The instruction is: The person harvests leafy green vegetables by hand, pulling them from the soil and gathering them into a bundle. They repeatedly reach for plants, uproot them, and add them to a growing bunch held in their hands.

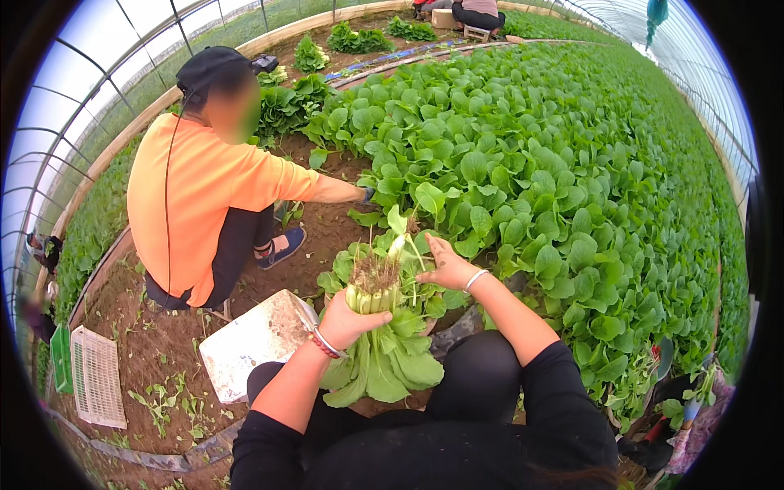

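My left hand (346,323) is wrapped round a bunch of leafy greens (380,300), held upside down. Its pale stems and brown roots point up, and its broad leaves hang below my fist. My right hand (451,268) is just right of the bunch, thumb and fingers apart and curved toward it. A loose green plant (398,243) with a pale stem tilts between the root ends and my right fingers. Whether those fingers touch its thin stalk I cannot tell. More cut leaves lie behind the bunch.
Dense greens (563,204) grow ahead and right. A co-worker in an orange top (196,196) crouches at left, one gloved hand at the plants. A white foam box (253,343) sits by my left knee; a white plastic crate (98,376) stands farther left. Piled greens (359,39) lie beyond.
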Demonstrator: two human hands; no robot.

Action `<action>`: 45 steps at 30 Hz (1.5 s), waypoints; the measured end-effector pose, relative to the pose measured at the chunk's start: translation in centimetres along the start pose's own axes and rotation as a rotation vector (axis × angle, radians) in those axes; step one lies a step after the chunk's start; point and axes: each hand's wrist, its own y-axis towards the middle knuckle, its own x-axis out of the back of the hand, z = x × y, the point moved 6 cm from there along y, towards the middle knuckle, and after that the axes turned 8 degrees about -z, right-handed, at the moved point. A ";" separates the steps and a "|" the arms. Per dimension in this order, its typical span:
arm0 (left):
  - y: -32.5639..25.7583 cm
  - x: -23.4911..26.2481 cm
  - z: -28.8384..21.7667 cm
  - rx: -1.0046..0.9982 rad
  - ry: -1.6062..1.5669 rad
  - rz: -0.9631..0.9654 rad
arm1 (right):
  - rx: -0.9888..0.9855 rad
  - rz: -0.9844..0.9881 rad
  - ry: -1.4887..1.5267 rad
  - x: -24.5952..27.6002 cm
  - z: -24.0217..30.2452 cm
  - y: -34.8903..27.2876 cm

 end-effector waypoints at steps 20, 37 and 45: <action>0.2 0.1 -3.1 -0.427 -0.065 -0.569 | 0.648 -0.550 0.701 3.8 15.2 -3.4; 2.6 1.3 -1.7 -0.451 0.173 -0.469 | 0.487 -0.532 0.923 2.0 13.5 -2.5; 2.0 0.8 -0.7 -0.346 0.025 -0.341 | 0.153 -0.385 0.658 4.6 -1.8 -3.5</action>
